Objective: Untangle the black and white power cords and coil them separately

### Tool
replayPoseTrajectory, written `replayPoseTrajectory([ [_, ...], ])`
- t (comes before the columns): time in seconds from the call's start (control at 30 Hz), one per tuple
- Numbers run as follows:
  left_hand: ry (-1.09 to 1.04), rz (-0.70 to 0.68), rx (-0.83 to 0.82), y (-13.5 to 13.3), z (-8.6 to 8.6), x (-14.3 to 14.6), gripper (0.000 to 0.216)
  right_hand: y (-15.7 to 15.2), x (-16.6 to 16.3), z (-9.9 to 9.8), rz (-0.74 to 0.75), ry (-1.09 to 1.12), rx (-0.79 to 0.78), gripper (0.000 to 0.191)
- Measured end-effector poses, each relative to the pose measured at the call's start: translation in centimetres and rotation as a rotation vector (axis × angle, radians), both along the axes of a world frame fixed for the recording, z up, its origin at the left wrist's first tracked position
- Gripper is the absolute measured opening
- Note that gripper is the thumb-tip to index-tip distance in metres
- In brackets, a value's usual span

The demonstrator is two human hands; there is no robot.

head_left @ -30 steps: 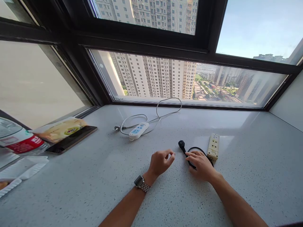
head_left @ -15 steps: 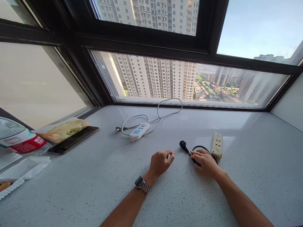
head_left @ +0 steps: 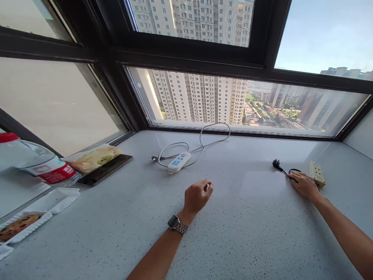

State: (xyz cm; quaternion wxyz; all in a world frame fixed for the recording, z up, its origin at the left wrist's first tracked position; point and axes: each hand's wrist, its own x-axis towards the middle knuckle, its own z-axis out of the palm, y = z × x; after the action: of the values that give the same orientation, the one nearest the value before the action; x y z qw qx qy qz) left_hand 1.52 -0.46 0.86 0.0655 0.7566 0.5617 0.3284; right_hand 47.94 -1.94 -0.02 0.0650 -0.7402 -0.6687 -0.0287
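Over at the right, my right hand (head_left: 304, 186) is closed on the black cord (head_left: 293, 179) of a cream power strip (head_left: 316, 174). The cord's black plug (head_left: 276, 164) lies to the left of the hand, prongs pointing away. My left hand (head_left: 198, 195), with a watch (head_left: 177, 223) on its wrist, is held above the counter with fingers curled in and thumb meeting them; nothing shows in it. Beyond it rests a white power strip (head_left: 179, 162) with blue sockets, its pale cord (head_left: 204, 144) looped toward the window.
At the left stand a bottle with a red label (head_left: 55, 171), a yellow packet (head_left: 96, 157), a dark phone (head_left: 105, 170) and a white tray (head_left: 62, 197) with a cookie (head_left: 20, 227). A dark window frame (head_left: 233, 132) borders the speckled counter (head_left: 227, 241).
My right hand has moved the cream power strip, its cord and plug to the right, away from the white strip. My left hand has stayed nearly still. The view has shifted slightly left.
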Motion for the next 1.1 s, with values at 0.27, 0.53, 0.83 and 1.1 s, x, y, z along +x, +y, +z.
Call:
replayPoseTrajectory([
  [0.27, 0.138, 0.499, -0.006, 7.0, 2.1, -8.1, 0.055, -2.7, 1.4, 1.7, -0.222, 0.065, 0.356, 0.05],
  [0.53, -0.25, 0.414, -0.034, 7.2, 2.4, -5.8, 0.05, -5.0, -11.5, 1.6, -0.095, 0.991, 0.237, 0.067],
  [0.83, -0.33, -0.143, 0.05, -5.3, 1.5, 5.9, 0.051, -3.4, -20.7, 1.9, -0.066, 1.965, -0.164, 0.061],
  [1.1, -0.032, -0.585, -0.16, -8.2, -0.6, 6.1, 0.075, -3.4, -15.5, 0.6, -0.328, 1.867, 0.02, 0.027],
])
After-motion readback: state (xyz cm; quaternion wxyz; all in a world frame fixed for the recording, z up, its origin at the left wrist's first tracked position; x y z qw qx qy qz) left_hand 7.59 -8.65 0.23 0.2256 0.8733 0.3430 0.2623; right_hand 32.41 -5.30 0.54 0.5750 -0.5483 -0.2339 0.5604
